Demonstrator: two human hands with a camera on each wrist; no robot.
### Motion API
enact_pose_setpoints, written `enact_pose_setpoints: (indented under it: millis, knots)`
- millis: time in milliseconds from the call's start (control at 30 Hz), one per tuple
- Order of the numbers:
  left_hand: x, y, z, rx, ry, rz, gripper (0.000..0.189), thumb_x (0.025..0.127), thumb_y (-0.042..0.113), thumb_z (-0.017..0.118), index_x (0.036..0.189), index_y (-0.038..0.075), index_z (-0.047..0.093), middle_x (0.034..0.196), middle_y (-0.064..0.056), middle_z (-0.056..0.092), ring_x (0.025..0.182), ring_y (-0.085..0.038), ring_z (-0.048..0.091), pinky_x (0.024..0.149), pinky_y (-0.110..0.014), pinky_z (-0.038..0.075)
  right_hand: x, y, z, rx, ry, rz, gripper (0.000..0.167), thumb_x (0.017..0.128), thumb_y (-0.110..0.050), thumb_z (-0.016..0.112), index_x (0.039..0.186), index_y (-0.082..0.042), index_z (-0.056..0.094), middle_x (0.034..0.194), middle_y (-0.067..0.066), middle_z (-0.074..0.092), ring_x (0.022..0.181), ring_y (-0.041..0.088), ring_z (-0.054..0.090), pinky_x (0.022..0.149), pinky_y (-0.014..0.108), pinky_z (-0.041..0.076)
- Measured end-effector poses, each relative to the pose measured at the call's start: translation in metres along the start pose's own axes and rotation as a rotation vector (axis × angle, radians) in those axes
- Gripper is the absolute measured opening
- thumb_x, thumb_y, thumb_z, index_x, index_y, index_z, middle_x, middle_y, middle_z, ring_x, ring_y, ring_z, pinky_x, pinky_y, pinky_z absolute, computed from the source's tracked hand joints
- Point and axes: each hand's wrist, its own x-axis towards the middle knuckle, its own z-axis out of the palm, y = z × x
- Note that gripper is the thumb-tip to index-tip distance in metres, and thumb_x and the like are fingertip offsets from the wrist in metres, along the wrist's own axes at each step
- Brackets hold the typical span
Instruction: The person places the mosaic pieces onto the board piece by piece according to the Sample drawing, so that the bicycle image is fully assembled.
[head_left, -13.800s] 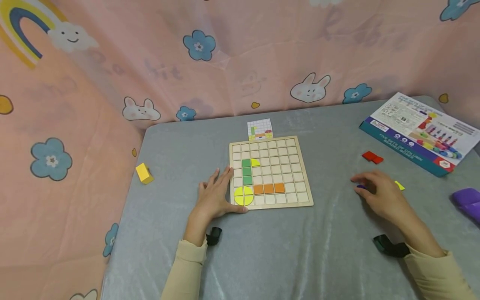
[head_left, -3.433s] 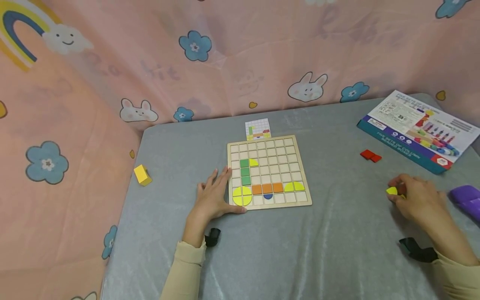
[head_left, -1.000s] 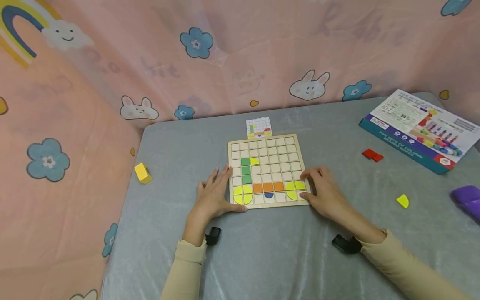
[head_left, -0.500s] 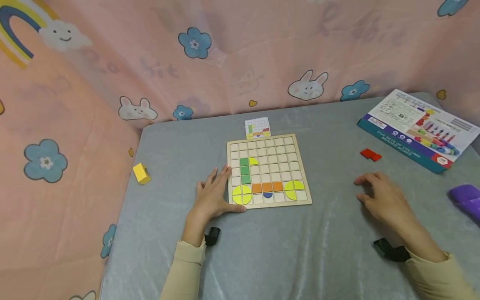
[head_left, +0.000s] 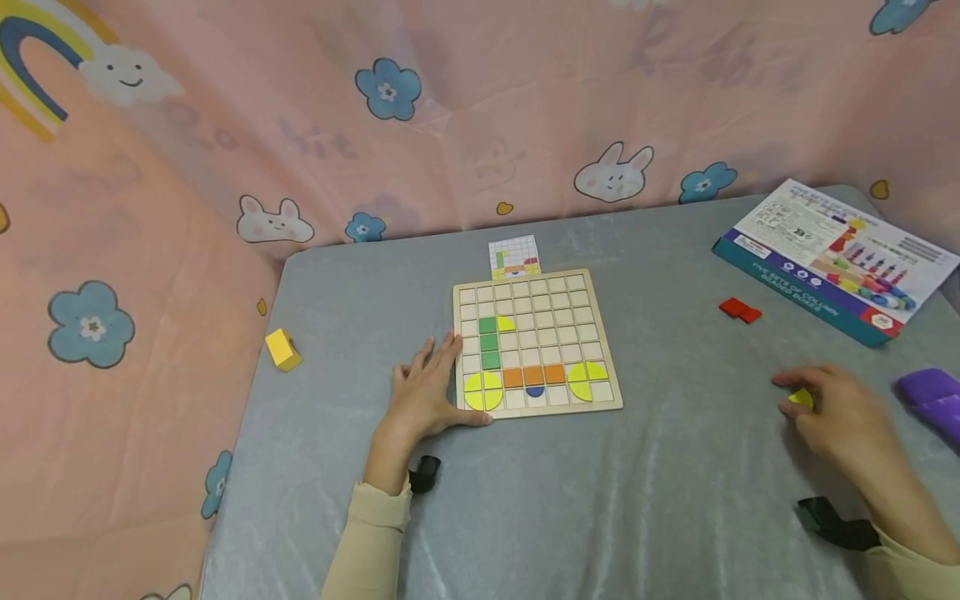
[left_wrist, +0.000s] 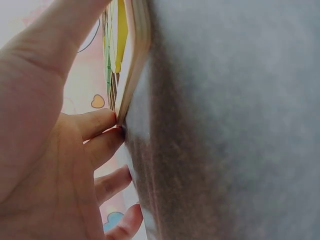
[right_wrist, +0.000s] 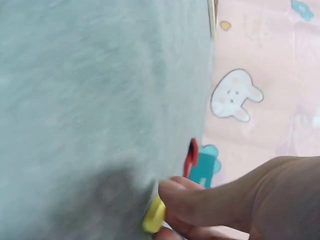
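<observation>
My left hand (head_left: 427, 392) rests at the near left corner of a wooden grid board (head_left: 547, 337), thumb along the front edge and fingertips against the left side. In the left wrist view, the fingers (left_wrist: 102, 145) touch the board's edge (left_wrist: 135, 65). Set in the grid are green squares (head_left: 489, 342), orange squares (head_left: 532, 377), a blue half-circle (head_left: 535, 391) and yellow quarter-circle tiles (head_left: 483, 391). On the right, three more yellow quarters (head_left: 581, 381) stand together. My right hand (head_left: 843, 425) pinches a yellow quarter-circle tile (head_left: 802, 397) between thumb and fingers, low over the cloth.
A printed pattern card (head_left: 514, 257) lies behind the board. Two red tiles (head_left: 740, 310) lie near a flat box (head_left: 832, 258) at the back right. A purple item (head_left: 930, 404) sits at far right, a yellow block (head_left: 283, 349) at far left.
After setting another yellow quarter at the board's right side, my right hand has moved away rightward and taken the yellow tile lying on the cloth. The left hand stays put.
</observation>
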Motion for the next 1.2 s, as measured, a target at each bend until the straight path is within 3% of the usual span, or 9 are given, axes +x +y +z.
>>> enact_pose_setpoints:
  millis: [200, 400, 567, 733, 900, 1033, 1133, 1200]
  knots:
    - [0.000, 0.000, 0.000, -0.004, 0.001, -0.002, 0.133, 0.069, 0.058, 0.097, 0.172, 0.024, 0.020, 0.179, 0.009, 0.014, 0.167, -0.026, 0.010, 0.115, -0.057, 0.022, -0.004, 0.010, 0.002, 0.033, 0.055, 0.044, 0.025, 0.090, 0.010, 0.065, 0.115, 0.015, 0.064, 0.110, 0.038, 0.052, 0.094, 0.050, 0.050, 0.078, 0.061, 0.040]
    - [0.000, 0.000, 0.000, -0.004, -0.004, -0.006, 0.133, 0.069, 0.057, 0.097, 0.172, 0.025, 0.020, 0.179, 0.009, 0.014, 0.167, -0.026, 0.010, 0.116, -0.057, 0.021, -0.002, 0.014, 0.001, 0.026, 0.068, 0.071, 0.023, 0.091, 0.006, 0.070, 0.112, 0.015, 0.066, 0.099, 0.032, 0.053, 0.087, 0.042, 0.049, 0.070, 0.040, 0.033]
    - [0.001, -0.001, 0.000, -0.004, -0.006, -0.010, 0.133, 0.069, 0.057, 0.097, 0.172, 0.025, 0.020, 0.179, 0.009, 0.014, 0.167, -0.026, 0.010, 0.116, -0.058, 0.021, -0.001, 0.015, -0.001, 0.016, 0.081, 0.065, 0.023, 0.089, 0.001, 0.075, 0.107, 0.013, 0.067, 0.091, 0.029, 0.056, 0.084, 0.039, 0.050, 0.073, 0.041, 0.030]
    - [0.001, -0.001, 0.001, -0.003, -0.004, -0.007, 0.132, 0.069, 0.057, 0.097, 0.172, 0.025, 0.020, 0.179, 0.009, 0.014, 0.167, -0.026, 0.010, 0.115, -0.057, 0.021, 0.000, 0.006, -0.004, 0.023, 0.055, 0.061, 0.016, 0.092, 0.000, 0.075, 0.104, 0.010, 0.071, 0.085, 0.023, 0.062, 0.078, 0.034, 0.053, 0.066, 0.036, 0.034]
    - [0.001, 0.000, 0.000, 0.000, -0.005, -0.009, 0.133, 0.069, 0.057, 0.097, 0.172, 0.025, 0.020, 0.179, 0.010, 0.014, 0.167, -0.026, 0.010, 0.115, -0.057, 0.022, 0.002, -0.016, 0.002, 0.053, 0.051, 0.009, 0.019, 0.098, -0.003, 0.070, 0.113, 0.009, 0.073, 0.101, 0.031, 0.068, 0.087, 0.041, 0.058, 0.068, 0.040, 0.041]
    - [0.001, 0.000, 0.000, 0.001, -0.006, -0.011, 0.133, 0.069, 0.057, 0.097, 0.172, 0.025, 0.020, 0.179, 0.009, 0.014, 0.167, -0.026, 0.010, 0.114, -0.057, 0.022, 0.005, -0.037, 0.013, 0.105, 0.069, -0.105, 0.021, 0.100, -0.002, 0.069, 0.118, 0.007, 0.073, 0.109, 0.033, 0.070, 0.093, 0.043, 0.061, 0.073, 0.047, 0.046]
    - [0.001, 0.000, 0.000, 0.003, -0.004, -0.009, 0.132, 0.069, 0.057, 0.097, 0.172, 0.025, 0.020, 0.179, 0.009, 0.015, 0.167, -0.027, 0.010, 0.114, -0.058, 0.023, 0.006, -0.054, 0.024, 0.153, 0.107, -0.201, 0.019, 0.098, -0.003, 0.073, 0.116, 0.003, 0.076, 0.103, 0.026, 0.074, 0.089, 0.036, 0.065, 0.073, 0.033, 0.050]
    - [0.001, 0.000, 0.000, 0.003, -0.004, -0.008, 0.132, 0.069, 0.057, 0.097, 0.172, 0.025, 0.020, 0.179, 0.009, 0.015, 0.167, -0.027, 0.010, 0.114, -0.058, 0.023, 0.007, -0.067, 0.032, 0.184, 0.131, -0.253, 0.017, 0.095, -0.004, 0.077, 0.112, 0.000, 0.077, 0.097, 0.020, 0.076, 0.083, 0.028, 0.066, 0.069, 0.020, 0.046]
